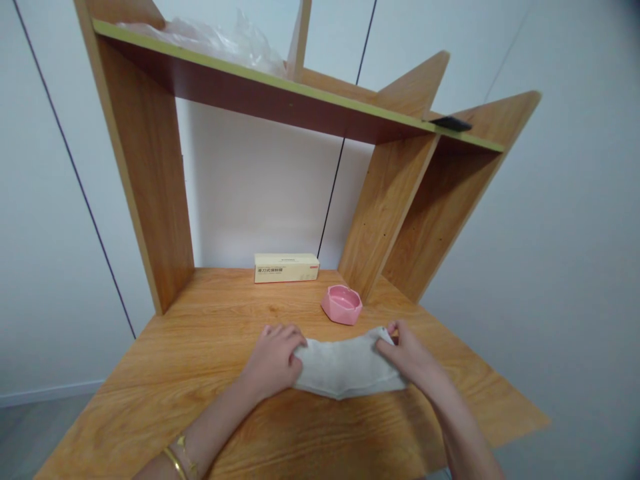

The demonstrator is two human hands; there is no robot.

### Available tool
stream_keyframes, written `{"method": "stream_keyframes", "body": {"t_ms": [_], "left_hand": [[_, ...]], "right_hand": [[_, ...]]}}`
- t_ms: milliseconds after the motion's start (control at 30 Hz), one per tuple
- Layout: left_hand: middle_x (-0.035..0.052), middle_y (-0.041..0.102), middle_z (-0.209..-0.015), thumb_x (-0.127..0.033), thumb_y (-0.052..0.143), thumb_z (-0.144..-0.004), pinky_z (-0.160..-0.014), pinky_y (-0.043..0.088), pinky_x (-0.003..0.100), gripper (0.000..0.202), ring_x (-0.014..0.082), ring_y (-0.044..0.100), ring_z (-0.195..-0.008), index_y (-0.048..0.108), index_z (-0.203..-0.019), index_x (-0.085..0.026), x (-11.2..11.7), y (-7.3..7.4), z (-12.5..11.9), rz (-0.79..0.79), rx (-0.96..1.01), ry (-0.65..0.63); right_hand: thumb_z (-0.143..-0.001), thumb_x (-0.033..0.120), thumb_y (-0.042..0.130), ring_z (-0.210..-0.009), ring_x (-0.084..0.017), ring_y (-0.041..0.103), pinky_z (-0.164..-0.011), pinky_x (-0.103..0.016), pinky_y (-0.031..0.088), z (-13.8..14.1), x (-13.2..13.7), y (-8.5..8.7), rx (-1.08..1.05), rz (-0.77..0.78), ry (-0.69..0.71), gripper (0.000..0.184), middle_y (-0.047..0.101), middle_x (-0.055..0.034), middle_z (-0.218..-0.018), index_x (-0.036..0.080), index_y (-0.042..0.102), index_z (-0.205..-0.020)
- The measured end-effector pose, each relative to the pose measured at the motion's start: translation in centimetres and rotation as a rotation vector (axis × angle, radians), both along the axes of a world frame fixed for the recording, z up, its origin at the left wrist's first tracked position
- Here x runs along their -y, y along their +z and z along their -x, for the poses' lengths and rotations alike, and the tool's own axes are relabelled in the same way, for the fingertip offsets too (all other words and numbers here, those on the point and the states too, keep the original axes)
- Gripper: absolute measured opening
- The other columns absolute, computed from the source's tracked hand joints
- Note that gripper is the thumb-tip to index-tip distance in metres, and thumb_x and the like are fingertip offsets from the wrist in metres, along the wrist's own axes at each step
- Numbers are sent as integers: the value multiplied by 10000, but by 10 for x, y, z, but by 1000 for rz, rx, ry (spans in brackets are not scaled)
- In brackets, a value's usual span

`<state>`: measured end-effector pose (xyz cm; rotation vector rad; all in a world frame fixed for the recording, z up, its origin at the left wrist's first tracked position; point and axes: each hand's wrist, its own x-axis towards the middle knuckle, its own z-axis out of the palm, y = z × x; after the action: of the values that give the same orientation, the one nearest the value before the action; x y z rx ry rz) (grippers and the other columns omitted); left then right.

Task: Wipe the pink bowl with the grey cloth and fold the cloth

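Grey cloth (345, 370), folded into a strip on the worktop (210, 320). Your left hand (274, 360) clamps one end, right hand (407, 353) pinches the other; fold looks unfinished.

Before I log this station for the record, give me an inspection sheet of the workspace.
Surface: wooden desk with an upper shelf on side panels.
Job's things: grey cloth lies across the front of the desk, between both hands.
Clutter: pink bowl just behind the cloth; cream box at the back; clear plastic sheet and small dark object on the upper shelf.
Grippers: left hand covers the cloth's left end, fingers curled; right hand pinches its right end.
Cables: nothing seen.
Surroundings: white wall behind and beside the desk.
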<state>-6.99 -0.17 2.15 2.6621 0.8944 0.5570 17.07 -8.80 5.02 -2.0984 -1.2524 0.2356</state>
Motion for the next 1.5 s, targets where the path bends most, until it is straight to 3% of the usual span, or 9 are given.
{"method": "stream_keyframes", "body": {"t_ms": [133,333,600,800,1000,1133,1300,1367,1500], "left_hand": [[46,558,-1025,-129,398,-685,-805,294,376,243,223,476,-973,542,-864,-205,-20,3,15,-67,116,347],[36,590,-903,-137,398,-702,-774,285,365,177,228,490,-899,522,-802,-213,-32,7,36,-155,111,491],[26,623,-850,-92,379,-704,-778,290,346,199,200,490,-857,537,-751,-203,-27,3,28,-113,128,199],[19,641,-794,-84,390,-689,-772,309,337,206,190,520,-821,559,-694,-201,-19,-2,20,-46,63,94],[25,630,-801,-75,365,-665,-776,335,343,215,195,543,-826,540,-698,-197,-24,-3,24,-48,180,194],[27,621,-801,-72,379,-647,-777,354,344,207,202,546,-833,537,-700,-195,-23,-7,18,-20,179,175],[27,607,-778,-57,380,-629,-734,394,294,216,177,549,-785,533,-705,-190,-26,-14,12,97,255,152],[19,600,-727,-80,367,-660,-670,405,271,201,158,550,-707,531,-711,-185,-28,-19,12,210,333,159],[-22,539,-544,-152,332,-713,-490,372,226,178,116,488,-476,508,-699,-174,-37,-34,11,534,482,158]], "right_hand": [[-644,171,483,-606,-140,494,-527,-234,306,69,-37,25,123,19,172,180,526,10,-671,204,391,-795],[-715,334,529,-691,-206,571,-579,-269,354,144,-63,18,141,116,388,434,616,-37,-733,182,423,-1107],[-776,388,457,-827,-273,591,-660,-337,389,70,-32,-10,252,256,112,405,638,-141,-879,153,494,-1104],[-686,189,496,-552,-155,533,-510,-246,378,48,-31,-60,-169,83,307,533,510,48,-565,160,388,-1207],[-645,157,500,-538,-151,513,-519,-249,367,-15,-32,-41,-64,12,128,635,455,71,-554,146,315,-1252],[-668,187,514,-741,-217,577,-644,-314,399,-46,-35,-24,168,41,-45,603,566,-22,-717,151,340,-1245],[-730,193,449,-1008,-264,503,-847,-379,368,0,-54,-8,243,-213,116,394,547,-140,-1063,172,454,-1123],[-737,160,412,-888,-201,553,-787,-328,412,35,-68,-7,59,-231,347,348,582,-91,-970,183,479,-1078],[-661,68,394,-475,-99,513,-485,-219,407,94,-102,-22,-267,-23,515,299,504,54,-549,177,540,-899]]}}
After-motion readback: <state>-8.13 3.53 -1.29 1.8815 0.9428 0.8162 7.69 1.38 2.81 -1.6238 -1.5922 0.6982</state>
